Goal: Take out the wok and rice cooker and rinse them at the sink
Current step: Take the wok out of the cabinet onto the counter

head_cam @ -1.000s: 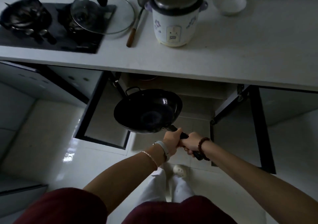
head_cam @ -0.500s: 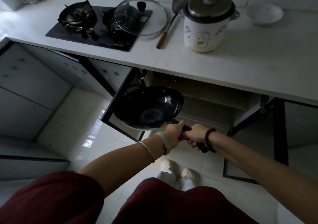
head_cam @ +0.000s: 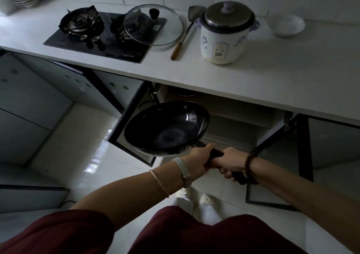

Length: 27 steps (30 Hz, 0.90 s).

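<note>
Evidently the wok (head_cam: pixel 165 129) is held before the open cabinet (head_cam: pixel 233 117), its handle (head_cam: pixel 216 153) gripped by the left hand (head_cam: pixel 198 162) and right hand (head_cam: pixel 231 162). It is judged rigid, heavy and bowl-weighted. At one o'clock, the rice cooker (head_cam: pixel 224 35) is seen on the counter (head_cam: pixel 272 82).

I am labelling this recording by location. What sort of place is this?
Most likely a home kitchen: a black two-burner gas hob sits in the white counter, a white rice cooker with a metal lid stands on it, and a round black wok is held below.
</note>
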Each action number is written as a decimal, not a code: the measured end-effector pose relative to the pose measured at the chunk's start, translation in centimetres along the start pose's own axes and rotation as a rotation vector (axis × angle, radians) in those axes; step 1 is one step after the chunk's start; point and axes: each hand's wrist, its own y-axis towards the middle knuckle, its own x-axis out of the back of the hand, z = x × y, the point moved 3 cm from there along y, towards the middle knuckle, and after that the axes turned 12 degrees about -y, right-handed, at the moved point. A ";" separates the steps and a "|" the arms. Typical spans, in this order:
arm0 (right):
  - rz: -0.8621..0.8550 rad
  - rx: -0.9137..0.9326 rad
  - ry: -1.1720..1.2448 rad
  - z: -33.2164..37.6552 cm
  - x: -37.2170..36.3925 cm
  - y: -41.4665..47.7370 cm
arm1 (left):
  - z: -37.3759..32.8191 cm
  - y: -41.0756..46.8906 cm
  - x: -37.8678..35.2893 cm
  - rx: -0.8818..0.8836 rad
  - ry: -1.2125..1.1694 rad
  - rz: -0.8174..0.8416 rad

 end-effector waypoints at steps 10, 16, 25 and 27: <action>-0.103 0.123 0.048 1.0 1.9 -3.5 | -2.9 -3.4 -2.4 -0.140 -0.026 0.055; -0.169 0.205 0.093 1.5 3.2 -5.3 | -4.8 -5.7 -3.9 -0.259 0.033 0.080; -0.319 0.339 0.147 2.8 5.6 -8.9 | -8.0 -8.3 -6.8 -0.467 0.125 0.157; -0.361 0.357 0.159 3.0 6.2 -9.7 | -8.8 -9.3 -7.6 -0.502 0.151 0.172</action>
